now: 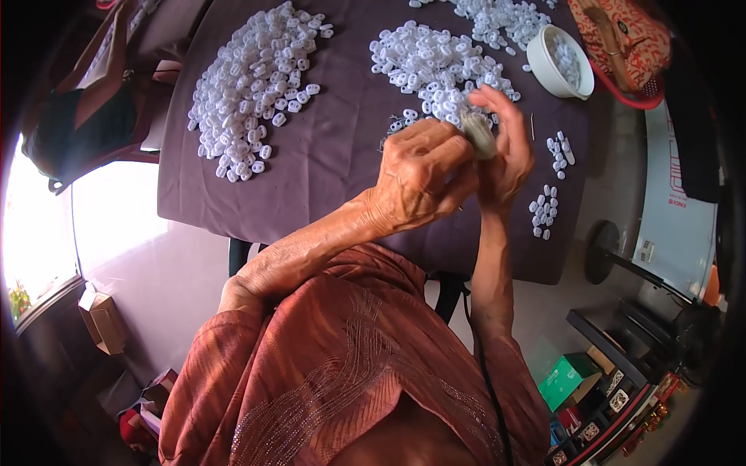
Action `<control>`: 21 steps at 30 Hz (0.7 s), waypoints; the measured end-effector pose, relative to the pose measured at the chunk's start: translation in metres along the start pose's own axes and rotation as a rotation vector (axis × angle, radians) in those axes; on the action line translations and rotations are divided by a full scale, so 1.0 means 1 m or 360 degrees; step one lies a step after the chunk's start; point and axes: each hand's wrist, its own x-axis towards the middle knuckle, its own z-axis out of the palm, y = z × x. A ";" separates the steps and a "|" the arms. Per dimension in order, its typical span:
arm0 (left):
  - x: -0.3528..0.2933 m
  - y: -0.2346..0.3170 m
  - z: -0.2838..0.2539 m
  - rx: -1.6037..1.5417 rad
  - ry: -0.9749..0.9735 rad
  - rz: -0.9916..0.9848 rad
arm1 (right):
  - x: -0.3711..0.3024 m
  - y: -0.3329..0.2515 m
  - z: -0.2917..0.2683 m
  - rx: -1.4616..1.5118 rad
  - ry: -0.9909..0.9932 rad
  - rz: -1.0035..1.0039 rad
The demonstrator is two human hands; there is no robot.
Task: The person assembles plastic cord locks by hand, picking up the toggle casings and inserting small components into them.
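Observation:
Over the table's near middle, my two hands are together. My left hand (427,167) is closed, its knuckles up, and what its fingers hold is hidden. Against it, my right hand (509,151) is curled with its fingertips raised, around a pale beige-grey thing (480,136) too blurred to name. Just beyond them lies a pile of small white plastic pieces (423,58) with dark slots. Some dark little bits (395,124) lie beside my left hand. Right of my hands are two small groups of the white pieces (544,210), and a thin stick (532,126) lies near my right fingers.
A brown cloth covers the table (326,147). Another large heap of white pieces (249,85) spreads at the left. A white bowl (540,58) of pieces tilts at the far right, near a person in orange patterned clothing (645,39). Another person's arm (101,101) is at the left.

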 end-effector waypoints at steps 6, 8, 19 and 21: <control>-0.002 0.008 0.005 -0.0214 -0.0027 -0.0140 | -0.008 -0.012 0.005 0.2119 -0.0084 0.1522; 0.001 0.005 0.002 -0.0344 0.0061 -0.0290 | -0.009 -0.014 0.005 0.2217 -0.0109 0.1411; 0.005 0.003 0.000 -0.0272 0.0178 -0.0280 | -0.021 -0.017 0.008 0.2221 -0.0142 0.1433; 0.005 -0.001 -0.002 -0.0237 0.0145 -0.0232 | -0.021 -0.018 0.007 0.2237 -0.0154 0.1425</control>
